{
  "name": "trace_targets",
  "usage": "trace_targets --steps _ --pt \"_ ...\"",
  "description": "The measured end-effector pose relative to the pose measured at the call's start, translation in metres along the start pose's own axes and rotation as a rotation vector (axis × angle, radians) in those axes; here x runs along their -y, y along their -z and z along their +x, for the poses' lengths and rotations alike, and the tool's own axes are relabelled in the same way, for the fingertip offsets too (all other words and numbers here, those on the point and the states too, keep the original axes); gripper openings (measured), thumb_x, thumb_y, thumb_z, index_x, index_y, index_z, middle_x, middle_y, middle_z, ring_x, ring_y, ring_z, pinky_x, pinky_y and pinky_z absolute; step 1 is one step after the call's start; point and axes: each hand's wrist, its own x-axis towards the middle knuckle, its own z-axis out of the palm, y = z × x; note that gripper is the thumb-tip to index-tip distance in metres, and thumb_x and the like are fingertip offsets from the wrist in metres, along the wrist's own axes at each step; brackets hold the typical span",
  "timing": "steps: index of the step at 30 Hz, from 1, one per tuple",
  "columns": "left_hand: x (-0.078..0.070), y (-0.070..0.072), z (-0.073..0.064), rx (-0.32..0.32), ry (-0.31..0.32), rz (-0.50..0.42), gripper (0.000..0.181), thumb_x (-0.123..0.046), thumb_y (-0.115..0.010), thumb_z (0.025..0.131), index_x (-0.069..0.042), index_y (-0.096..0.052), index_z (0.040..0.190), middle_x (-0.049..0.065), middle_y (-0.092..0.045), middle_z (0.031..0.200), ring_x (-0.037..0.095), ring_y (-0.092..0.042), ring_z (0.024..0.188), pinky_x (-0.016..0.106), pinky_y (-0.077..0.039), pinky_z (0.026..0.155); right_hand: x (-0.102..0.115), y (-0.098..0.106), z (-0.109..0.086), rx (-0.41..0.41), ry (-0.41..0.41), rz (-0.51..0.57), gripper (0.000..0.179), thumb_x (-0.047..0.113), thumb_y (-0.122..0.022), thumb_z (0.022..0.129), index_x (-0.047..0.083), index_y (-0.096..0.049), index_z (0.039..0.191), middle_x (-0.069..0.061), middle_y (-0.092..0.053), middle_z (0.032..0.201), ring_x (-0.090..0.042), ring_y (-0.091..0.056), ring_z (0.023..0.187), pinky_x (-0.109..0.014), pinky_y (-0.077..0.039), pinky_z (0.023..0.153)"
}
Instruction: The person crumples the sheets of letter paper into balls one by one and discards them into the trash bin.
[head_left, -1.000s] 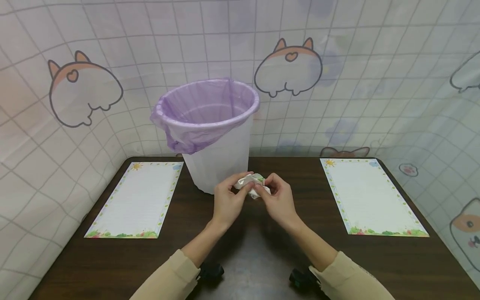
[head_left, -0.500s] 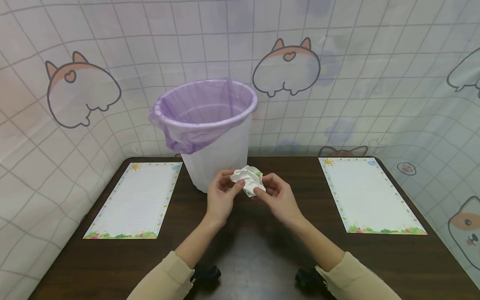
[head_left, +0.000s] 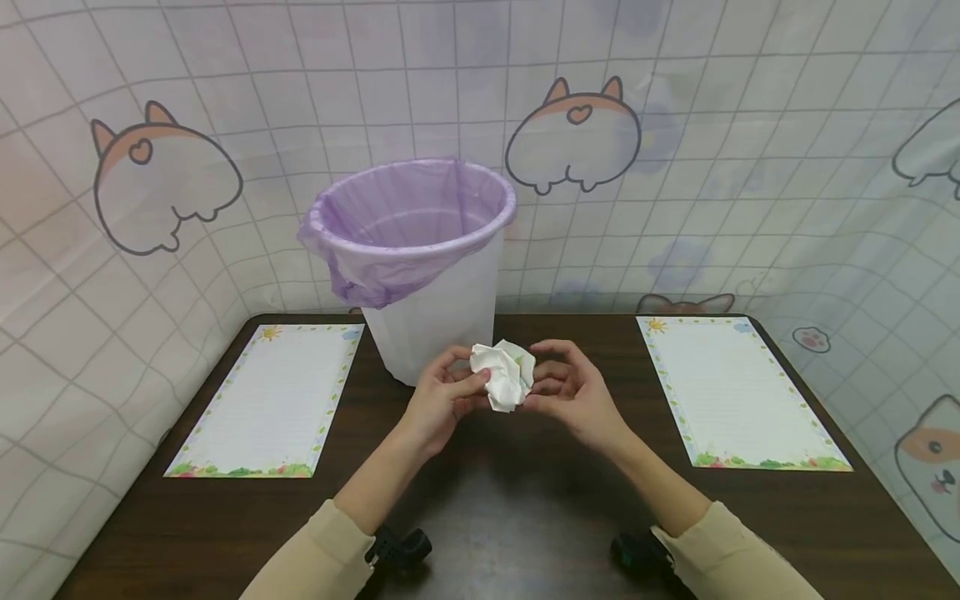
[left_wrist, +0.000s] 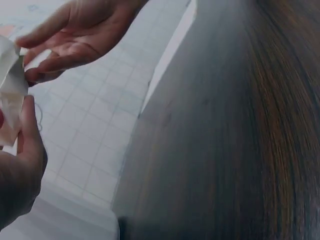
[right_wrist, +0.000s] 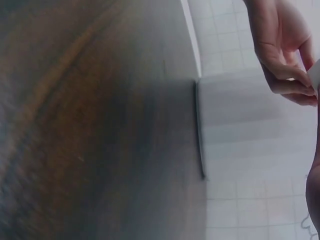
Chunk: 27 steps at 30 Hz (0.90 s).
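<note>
A crumpled ball of white paper [head_left: 504, 375], with a trace of green print, is held above the dark table in the head view. My left hand [head_left: 442, 400] grips its left side, thumb across the front. From the right, my right hand [head_left: 573, 396] cups the ball with curled fingers, its thumb at the lower edge. At the left edge of the left wrist view, part of the paper [left_wrist: 11, 82] shows between both hands. In the right wrist view, my left hand [right_wrist: 285, 55] holds the paper, which is mostly cut off by the frame.
Behind my left hand stands a white bin [head_left: 442, 321] with a purple liner [head_left: 412, 200]. Flat sheets with printed borders lie on the table, one on the left [head_left: 270, 400] and one on the right [head_left: 738, 392]. A patterned curtain [head_left: 450, 92] encloses the back and sides.
The paper was squeezed between both hands, then loosened and turned; it now looks rounder. My right hand's fingers have spread wider around it, and my forearms have moved slightly apart.
</note>
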Motion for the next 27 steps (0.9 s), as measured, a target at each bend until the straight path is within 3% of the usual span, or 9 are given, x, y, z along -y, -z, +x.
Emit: trace_targets --steps 3,7,11,15,18,23,27 --pt "-0.002 0.001 -0.001 0.051 0.046 -0.014 0.024 0.009 -0.058 0.098 -0.014 -0.059 0.102 0.010 -0.069 0.092 0.019 -0.070 0.079 0.033 -0.060 0.072 0.002 0.001 0.001 0.055 0.027 -0.060 0.069 -0.005 -0.080 0.086 -0.002 -0.045 0.146 -0.013 -0.066 0.113 -0.024 -0.070 0.098 -0.038 -0.061 0.078" --pt "-0.003 0.002 -0.001 0.110 0.095 0.008 0.022 0.008 -0.059 0.097 -0.014 -0.059 0.100 0.008 -0.070 0.089 0.018 -0.068 0.076 0.032 -0.059 0.072 0.007 0.005 -0.001 0.150 0.032 -0.162 0.059 -0.004 -0.077 0.089 -0.003 -0.052 0.142 -0.012 -0.063 0.126 -0.025 -0.070 0.101 -0.039 -0.061 0.076" --pt "-0.003 0.002 -0.002 0.146 0.146 0.026 0.022 0.007 -0.058 0.097 -0.014 -0.056 0.099 0.007 -0.069 0.087 0.016 -0.067 0.072 0.030 -0.058 0.069 0.011 0.007 0.000 0.243 0.032 -0.241 0.052 -0.007 -0.076 0.089 0.001 -0.057 0.136 -0.013 -0.060 0.126 -0.025 -0.068 0.097 -0.040 -0.062 0.072" --pt "-0.001 0.002 -0.002 0.145 0.167 0.027 0.022 0.009 -0.058 0.097 -0.013 -0.056 0.098 0.007 -0.070 0.090 0.016 -0.068 0.074 0.031 -0.059 0.069 0.014 0.007 0.004 0.290 0.079 -0.349 0.047 -0.007 -0.079 0.085 0.007 -0.060 0.126 -0.010 -0.060 0.115 -0.023 -0.063 0.090 -0.041 -0.062 0.068" --pt "0.000 0.003 -0.002 0.147 0.175 0.042 0.023 0.010 -0.059 0.096 -0.013 -0.056 0.096 0.008 -0.069 0.092 0.016 -0.068 0.076 0.032 -0.059 0.070 0.016 0.006 0.005 0.309 0.133 -0.432 0.048 -0.004 -0.081 0.085 0.008 -0.061 0.127 -0.007 -0.062 0.112 -0.020 -0.063 0.088 -0.040 -0.062 0.066" --pt "0.001 0.004 -0.003 0.130 0.176 0.059 0.022 0.009 -0.061 0.095 -0.012 -0.056 0.094 0.007 -0.070 0.092 0.016 -0.067 0.076 0.031 -0.058 0.068 0.015 0.001 0.007 0.363 0.224 -0.579 0.039 0.015 -0.075 0.096 0.012 -0.062 0.133 -0.004 -0.060 0.111 -0.016 -0.062 0.090 -0.033 -0.061 0.067" --pt "0.002 0.004 -0.006 0.105 0.172 0.068 0.022 0.009 -0.063 0.094 -0.012 -0.056 0.093 0.008 -0.071 0.091 0.017 -0.068 0.075 0.031 -0.057 0.067 0.010 -0.003 0.006 0.390 0.282 -0.657 0.023 0.025 -0.067 0.102 0.016 -0.065 0.123 -0.003 -0.057 0.111 -0.014 -0.059 0.089 -0.029 -0.058 0.063"
